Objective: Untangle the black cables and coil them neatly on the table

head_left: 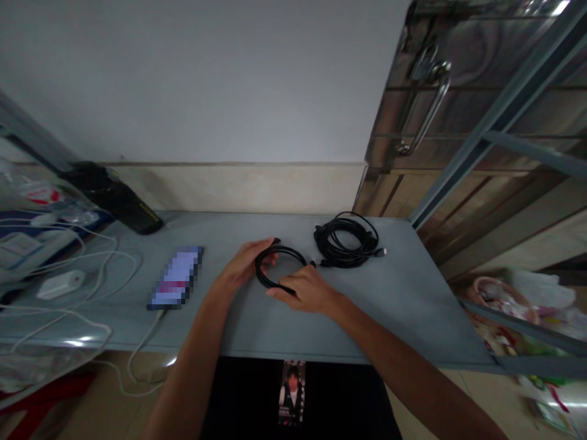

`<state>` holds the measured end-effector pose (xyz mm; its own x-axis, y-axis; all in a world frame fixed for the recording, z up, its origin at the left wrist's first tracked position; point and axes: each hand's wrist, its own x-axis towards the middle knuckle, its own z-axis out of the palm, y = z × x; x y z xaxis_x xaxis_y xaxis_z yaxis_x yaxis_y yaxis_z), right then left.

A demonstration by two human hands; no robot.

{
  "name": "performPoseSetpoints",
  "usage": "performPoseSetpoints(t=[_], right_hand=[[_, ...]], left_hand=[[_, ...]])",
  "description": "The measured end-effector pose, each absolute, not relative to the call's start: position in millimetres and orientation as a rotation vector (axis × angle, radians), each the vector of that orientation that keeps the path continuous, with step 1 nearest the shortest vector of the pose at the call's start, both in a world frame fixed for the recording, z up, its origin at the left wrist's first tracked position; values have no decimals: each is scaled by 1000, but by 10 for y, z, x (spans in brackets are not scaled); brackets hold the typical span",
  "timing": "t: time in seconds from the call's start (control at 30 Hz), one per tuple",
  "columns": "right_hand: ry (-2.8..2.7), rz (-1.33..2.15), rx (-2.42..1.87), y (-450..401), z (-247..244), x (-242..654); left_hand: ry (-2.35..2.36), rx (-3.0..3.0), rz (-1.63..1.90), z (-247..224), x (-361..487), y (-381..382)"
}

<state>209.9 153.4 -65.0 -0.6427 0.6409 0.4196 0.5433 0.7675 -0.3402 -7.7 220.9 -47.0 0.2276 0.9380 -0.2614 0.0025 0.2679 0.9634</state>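
Left hand [251,261] half-curled, gripping thin black cable loop [262,276] over middle of grey tabletop [266,335] | right hand [308,288] closed on loop's right side | larger round black cable coil [351,256] toward back-right corner | black cylindrical bottle [120,200] by back edge, left

Lone head-worn cam looks fwd & down from wearer's side of the surface [266,333], fairly close, w/ a wide view: both hands [308,289] nr ctr, lap [247,397] at btm, wall [229,79] up top, metal door [472,55] upper R.
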Motion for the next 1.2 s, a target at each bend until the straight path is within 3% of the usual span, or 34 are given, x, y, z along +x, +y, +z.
performPoseSetpoints(t=[0.33, 0.67, 1.2], right_hand=[[-2442, 354, -673, 1541, -668, 2163], [-2164, 320, -746, 1637, -524, 2268], [-1478, 150, -1019, 1768, -319, 2624]], left_hand=[[1239, 1439, 1062, -534, -121, 2262], [1320, 1546, 1221, -548, -116, 2303], [1409, 1145, 1741, -612, -262, 2392]])
